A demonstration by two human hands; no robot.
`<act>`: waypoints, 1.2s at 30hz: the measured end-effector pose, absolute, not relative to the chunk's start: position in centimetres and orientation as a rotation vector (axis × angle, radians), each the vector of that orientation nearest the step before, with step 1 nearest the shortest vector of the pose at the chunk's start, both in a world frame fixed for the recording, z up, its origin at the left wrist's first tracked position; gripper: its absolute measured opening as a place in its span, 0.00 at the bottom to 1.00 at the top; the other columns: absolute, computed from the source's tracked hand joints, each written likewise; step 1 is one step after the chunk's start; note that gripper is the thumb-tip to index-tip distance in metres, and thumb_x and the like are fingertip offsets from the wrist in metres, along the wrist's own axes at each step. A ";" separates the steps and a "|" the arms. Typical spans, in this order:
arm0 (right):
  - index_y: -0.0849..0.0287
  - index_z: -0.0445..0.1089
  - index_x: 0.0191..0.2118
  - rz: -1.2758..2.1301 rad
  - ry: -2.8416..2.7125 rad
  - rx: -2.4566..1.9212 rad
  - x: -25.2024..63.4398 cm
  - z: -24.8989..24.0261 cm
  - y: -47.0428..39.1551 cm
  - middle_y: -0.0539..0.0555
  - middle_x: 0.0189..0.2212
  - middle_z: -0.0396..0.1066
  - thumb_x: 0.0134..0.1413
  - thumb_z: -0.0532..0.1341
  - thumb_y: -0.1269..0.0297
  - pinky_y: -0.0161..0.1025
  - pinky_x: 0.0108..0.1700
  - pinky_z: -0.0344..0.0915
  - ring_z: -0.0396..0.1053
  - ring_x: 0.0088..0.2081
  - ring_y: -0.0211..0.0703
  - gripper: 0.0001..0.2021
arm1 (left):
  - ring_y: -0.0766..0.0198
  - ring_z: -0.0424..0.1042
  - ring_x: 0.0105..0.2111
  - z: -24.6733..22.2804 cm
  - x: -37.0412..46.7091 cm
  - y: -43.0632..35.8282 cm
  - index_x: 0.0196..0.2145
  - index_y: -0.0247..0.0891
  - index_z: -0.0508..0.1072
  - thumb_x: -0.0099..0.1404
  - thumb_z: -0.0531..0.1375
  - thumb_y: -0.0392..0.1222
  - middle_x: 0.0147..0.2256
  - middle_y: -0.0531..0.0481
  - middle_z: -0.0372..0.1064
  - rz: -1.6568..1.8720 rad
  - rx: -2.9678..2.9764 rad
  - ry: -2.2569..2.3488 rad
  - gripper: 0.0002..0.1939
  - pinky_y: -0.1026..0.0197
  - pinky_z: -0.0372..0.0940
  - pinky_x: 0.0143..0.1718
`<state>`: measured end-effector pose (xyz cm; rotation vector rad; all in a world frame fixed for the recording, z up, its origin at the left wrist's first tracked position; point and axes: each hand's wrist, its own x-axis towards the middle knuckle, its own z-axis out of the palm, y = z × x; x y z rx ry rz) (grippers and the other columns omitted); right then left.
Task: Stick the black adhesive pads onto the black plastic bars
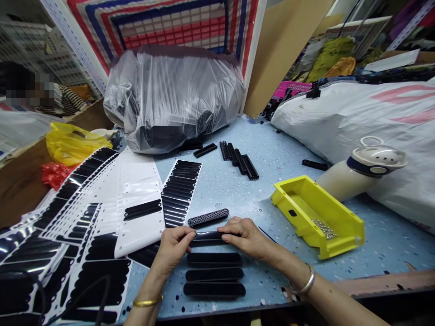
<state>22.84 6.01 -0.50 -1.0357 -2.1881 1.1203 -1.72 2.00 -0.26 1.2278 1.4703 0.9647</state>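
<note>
My left hand (174, 248) pinches the left end of a glossy black rounded strip (208, 237), and my right hand (245, 234) grips its right end. The strip lies level just above the tabletop; whether it is one layer or a sticker on a plastic bar I cannot tell. Just beyond it is a black bar with a textured, perforated top (208, 218). Nearer to me, three smooth black bars (215, 275) lie in parallel. To the left, a white sheet (181, 192) carries a column of black rounded stickers.
A yellow bin (340, 217) with small metal pieces stands right, beside a cream bottle (353, 174). More sticker sheets (102, 271) cover the left. Behind are several black bars (238, 158) and a plastic-wrapped bundle (183, 90). A white sack (374, 117) fills the far right.
</note>
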 end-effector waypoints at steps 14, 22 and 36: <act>0.55 0.81 0.40 1.168 -2.017 -1.157 22.5 -0.6 5.5 0.55 0.33 0.79 0.57 0.59 0.68 0.43 0.43 0.69 0.73 0.37 0.45 0.12 | 0.66 0.69 0.16 -0.3 -1.8 1.9 0.27 0.35 0.81 0.53 0.63 0.51 0.23 0.49 0.74 0.957 1.239 1.467 0.16 0.68 0.60 0.16; 0.57 0.79 0.43 1.141 -1.722 -1.292 24.8 1.6 5.9 0.56 0.34 0.81 0.58 0.57 0.58 0.44 0.38 0.74 0.78 0.35 0.48 0.16 | 0.65 0.69 0.16 -0.6 -1.6 2.0 0.25 0.36 0.80 0.52 0.63 0.52 0.20 0.50 0.72 0.976 1.260 1.471 0.15 0.66 0.61 0.17; 0.58 0.75 0.33 0.170 -2.251 -1.629 31.8 -0.9 3.2 0.56 0.27 0.71 0.55 0.59 0.63 0.41 0.33 0.66 0.71 0.30 0.48 0.08 | 0.55 0.78 0.31 1.0 -2.9 1.1 0.34 0.40 0.80 0.66 0.56 0.41 0.31 0.45 0.80 1.093 2.098 1.597 0.12 0.58 0.70 0.34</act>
